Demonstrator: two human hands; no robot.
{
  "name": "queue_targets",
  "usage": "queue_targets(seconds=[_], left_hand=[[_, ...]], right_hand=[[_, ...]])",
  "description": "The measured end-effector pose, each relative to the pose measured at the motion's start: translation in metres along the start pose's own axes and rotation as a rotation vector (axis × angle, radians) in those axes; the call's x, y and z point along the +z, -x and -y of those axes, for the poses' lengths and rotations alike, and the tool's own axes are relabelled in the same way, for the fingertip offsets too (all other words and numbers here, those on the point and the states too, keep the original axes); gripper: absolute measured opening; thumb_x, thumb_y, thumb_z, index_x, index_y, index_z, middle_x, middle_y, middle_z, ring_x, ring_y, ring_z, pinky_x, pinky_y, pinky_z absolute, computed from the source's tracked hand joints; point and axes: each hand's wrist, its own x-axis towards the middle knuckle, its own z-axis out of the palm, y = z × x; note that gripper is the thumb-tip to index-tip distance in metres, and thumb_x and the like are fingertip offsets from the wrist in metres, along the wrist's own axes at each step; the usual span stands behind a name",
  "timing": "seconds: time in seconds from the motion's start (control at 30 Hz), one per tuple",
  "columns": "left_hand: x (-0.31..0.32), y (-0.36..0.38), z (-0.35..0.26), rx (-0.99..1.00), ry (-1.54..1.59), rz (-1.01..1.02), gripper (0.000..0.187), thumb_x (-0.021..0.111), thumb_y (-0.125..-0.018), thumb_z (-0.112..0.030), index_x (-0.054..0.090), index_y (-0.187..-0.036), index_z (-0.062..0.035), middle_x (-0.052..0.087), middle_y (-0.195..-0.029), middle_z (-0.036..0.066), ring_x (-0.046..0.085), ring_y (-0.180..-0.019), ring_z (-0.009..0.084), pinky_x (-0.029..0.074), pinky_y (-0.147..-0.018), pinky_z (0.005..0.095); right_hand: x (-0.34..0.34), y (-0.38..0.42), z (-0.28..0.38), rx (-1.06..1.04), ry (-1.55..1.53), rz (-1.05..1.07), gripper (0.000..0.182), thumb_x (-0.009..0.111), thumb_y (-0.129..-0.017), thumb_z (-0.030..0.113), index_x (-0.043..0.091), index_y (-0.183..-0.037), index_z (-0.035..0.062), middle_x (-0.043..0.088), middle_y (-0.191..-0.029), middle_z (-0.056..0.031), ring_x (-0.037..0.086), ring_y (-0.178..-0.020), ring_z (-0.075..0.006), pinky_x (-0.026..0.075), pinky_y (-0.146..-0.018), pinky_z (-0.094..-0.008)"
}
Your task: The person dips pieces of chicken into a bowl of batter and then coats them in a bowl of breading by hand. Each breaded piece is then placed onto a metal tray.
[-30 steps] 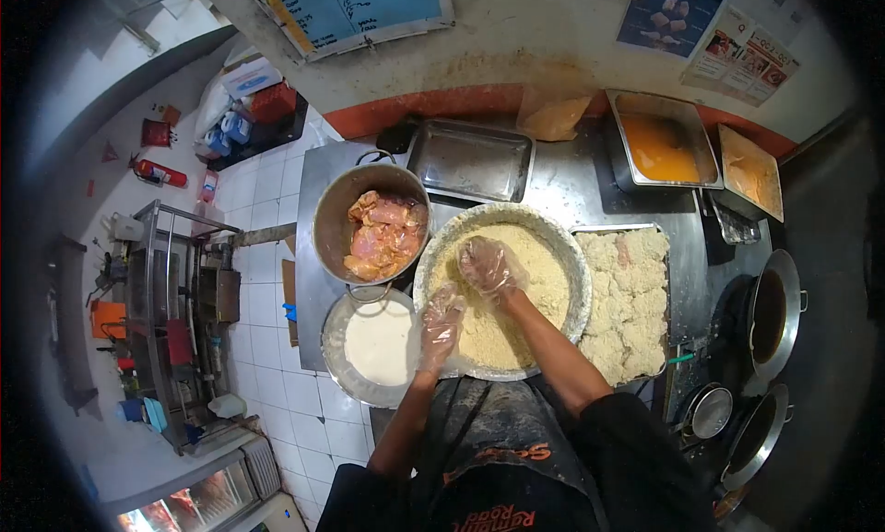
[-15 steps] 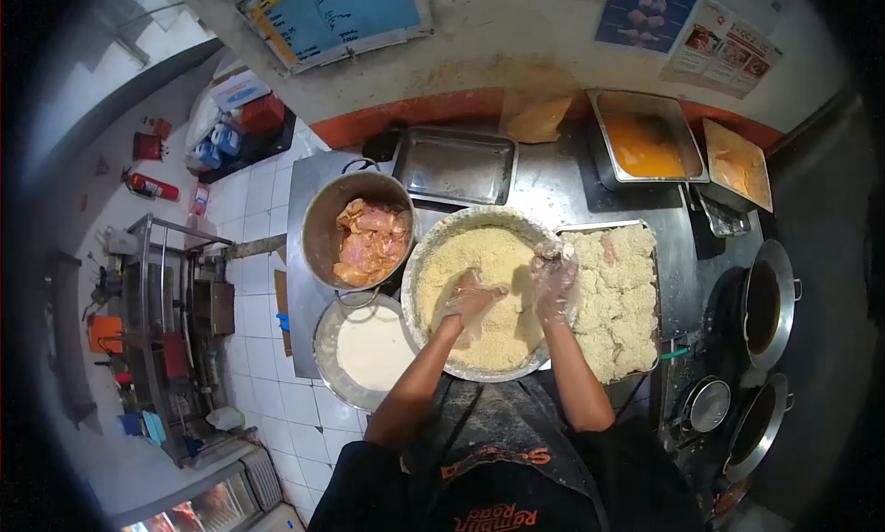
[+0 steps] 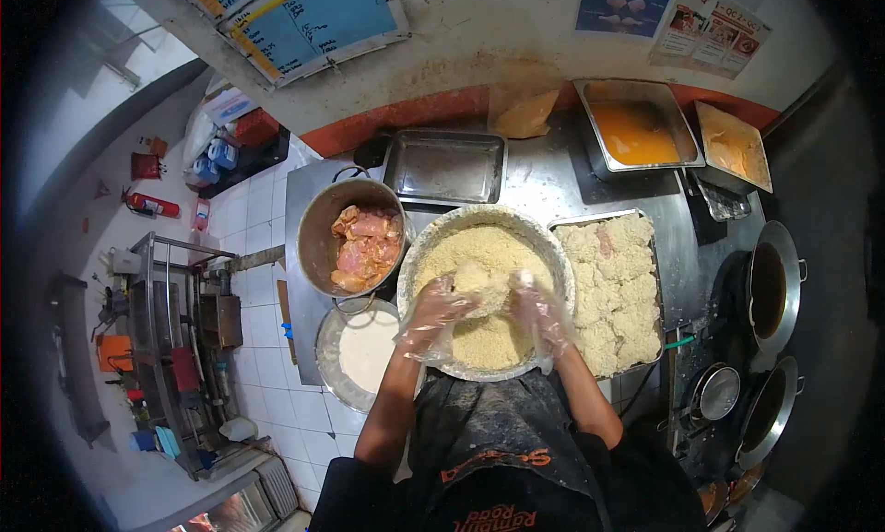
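Both hands wear clear plastic gloves over a large round basin point(image 3: 568, 297) of pale yellow breading. My left hand point(image 3: 437, 313) is curved at a crumb-coated piece point(image 3: 475, 281) near the basin's middle. On that piece's other side is my right hand point(image 3: 538, 313), its fingertips whitened with flour and blurred. Whether the right fingers touch the piece is unclear. A pot point(image 3: 312, 242) of raw marinated meat point(image 3: 367, 246) stands at the upper left, above a bowl of white batter point(image 3: 365, 348). Coated pieces point(image 3: 604, 292) fill a tray to the basin's right.
An empty metal tray point(image 3: 445, 168) lies behind the basin. Orange liquid point(image 3: 636, 135) fills a deep pan at the back right, beside another container point(image 3: 735, 149). Two woks point(image 3: 772, 288) and a strainer point(image 3: 717, 392) are at the right. A bag point(image 3: 525, 112) leans on the wall.
My left hand has moved left and turned inward, and a coated piece now shows between the hands. My right hand has come down and left from the basin's right rim. The view has shifted slightly.
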Motion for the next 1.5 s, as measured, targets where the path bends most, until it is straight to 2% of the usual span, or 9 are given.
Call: queue_targets(seconds=[0.47, 1.0, 1.1, 1.23, 1.33, 1.37, 1.4, 1.43, 1.5], left_hand=[[0.002, 0.048, 0.041, -0.204, 0.344, -0.226, 0.04, 0.062, -0.085, -0.004, 0.047, -0.122, -0.0032, 0.055, -0.111, 0.013, 0.063, -0.091, 0.0235, 0.056, -0.073, 0.0379], [-0.016, 0.04, 0.077, -0.192, 0.039, -0.389, 0.045, 0.069, -0.082, -0.014, 0.051, -0.122, -0.0061, 0.058, -0.105, 0.006, 0.058, -0.079, 0.013, 0.051, -0.061, 0.0271], [-0.014, 0.041, 0.076, -0.179, -0.029, -0.385, 0.05, 0.068, -0.082, -0.016, 0.048, -0.126, -0.0038, 0.06, -0.089, 0.004, 0.06, -0.072, 0.0145, 0.053, -0.061, 0.0275], [-0.022, 0.04, 0.087, -0.18, 0.013, -0.369, 0.05, 0.07, -0.081, -0.016, 0.05, -0.124, -0.0039, 0.06, -0.089, 0.004, 0.06, -0.071, 0.013, 0.052, -0.059, 0.0266], [-0.034, 0.034, 0.109, -0.141, -0.051, -0.353, 0.047, 0.07, -0.081, -0.015, 0.051, -0.122, -0.0025, 0.062, -0.104, 0.007, 0.061, -0.082, 0.014, 0.051, -0.064, 0.0269], [-0.047, 0.026, 0.134, 0.167, -0.457, -0.261, 0.047, 0.069, -0.082, -0.017, 0.051, -0.122, -0.0007, 0.061, -0.108, 0.01, 0.059, -0.091, 0.017, 0.05, -0.073, 0.0286], [-0.057, 0.024, 0.146, 0.47, -0.863, -0.155, 0.047, 0.069, -0.082, -0.018, 0.051, -0.121, 0.0011, 0.06, -0.112, 0.012, 0.058, -0.1, 0.0199, 0.049, -0.082, 0.0302], [-0.019, 0.036, 0.104, -0.005, -0.39, -0.323, 0.05, 0.07, -0.081, -0.022, 0.051, -0.12, 0.0038, 0.057, -0.119, 0.016, 0.053, -0.112, 0.0238, 0.042, -0.095, 0.0315], [-0.018, 0.037, 0.113, -0.025, -0.344, -0.331, 0.053, 0.072, -0.08, -0.024, 0.051, -0.12, 0.0033, 0.057, -0.119, 0.016, 0.053, -0.111, 0.0239, 0.042, -0.095, 0.032]], right_hand=[[0.053, 0.043, 0.068, -0.119, 1.23, -0.109, 0.054, 0.067, -0.085, 0.022, 0.045, -0.124, -0.0082, 0.06, -0.111, -0.019, 0.059, -0.106, -0.0241, 0.057, -0.078, -0.0334], [-0.143, 0.137, 0.108, 0.044, 0.537, -0.189, 0.061, 0.068, -0.083, 0.01, 0.036, -0.131, -0.0085, 0.053, -0.12, -0.0208, 0.063, -0.095, -0.0302, 0.059, -0.074, -0.0418], [-0.143, 0.128, 0.089, 0.036, 1.217, -0.241, 0.063, 0.066, -0.084, 0.012, 0.032, -0.134, -0.0059, 0.052, -0.123, -0.0181, 0.06, -0.1, -0.0298, 0.057, -0.077, -0.0443], [-0.153, 0.131, 0.102, 0.116, 1.024, -0.34, 0.063, 0.064, -0.086, 0.024, 0.035, -0.136, 0.001, 0.052, -0.128, -0.0142, 0.054, -0.109, -0.0288, 0.053, -0.086, -0.0335], [-0.247, 0.126, 0.105, -0.038, 1.201, -0.064, 0.052, 0.062, -0.085, 0.019, 0.044, -0.131, 0.0013, 0.054, -0.126, -0.0137, 0.06, -0.098, -0.0227, 0.054, -0.078, -0.0283], [-0.203, 0.139, 0.115, -0.434, 2.111, 0.053, 0.041, 0.06, -0.084, 0.016, 0.053, -0.121, 0.0002, 0.062, -0.113, -0.0149, 0.064, -0.087, -0.0193, 0.055, -0.072, -0.0309], [-0.164, 0.15, 0.129, -0.438, 2.113, 0.071, 0.041, 0.06, -0.084, 0.016, 0.053, -0.121, 0.0002, 0.062, -0.113, -0.0149, 0.064, -0.087, -0.0193, 0.055, -0.072, -0.0309], [-0.131, 0.159, 0.142, -0.207, 2.017, -0.171, 0.038, 0.061, -0.083, 0.017, 0.057, -0.117, -0.0002, 0.065, -0.106, -0.0145, 0.065, -0.084, -0.0184, 0.054, -0.072, -0.0306], [-0.146, 0.158, 0.14, -0.096, 1.777, -0.419, 0.039, 0.067, -0.079, 0.023, 0.062, -0.109, -0.0014, 0.07, -0.087, -0.012, 0.065, -0.072, -0.0186, 0.051, -0.067, -0.0304]])
